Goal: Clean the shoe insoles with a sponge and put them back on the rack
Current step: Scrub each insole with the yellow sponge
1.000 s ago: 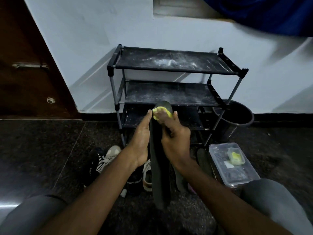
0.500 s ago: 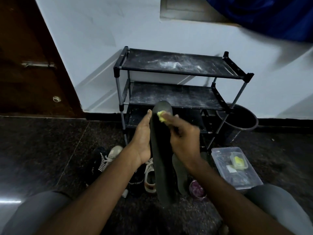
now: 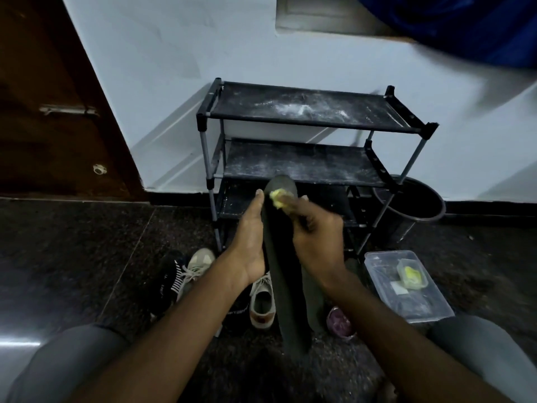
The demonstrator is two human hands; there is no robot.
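Observation:
A long dark insole (image 3: 286, 286) stands upright in front of me, its toe end up near the rack's middle shelf. My left hand (image 3: 250, 242) grips its left edge from behind. My right hand (image 3: 315, 239) presses a small yellow sponge (image 3: 277, 197) against the insole's top end; the fingers are blurred. A second dark insole (image 3: 313, 298) shows just behind the first, low on the floor. The black three-shelf rack (image 3: 305, 162) stands against the wall, its shelves dusty and bare.
Shoes lie on the floor below my hands: a grey laced sneaker (image 3: 191, 271), a beige shoe (image 3: 263, 303), a black shoe (image 3: 167, 283). A clear plastic tub (image 3: 386, 303) holding another yellow sponge sits at right. A dark bucket (image 3: 412, 209) stands beside the rack. A wooden door (image 3: 49, 112) is left.
The sponge hand has rubbed over the insole's top end, sliding slightly left and down then back up. The view has shifted a little; the left hand keeps its hold.

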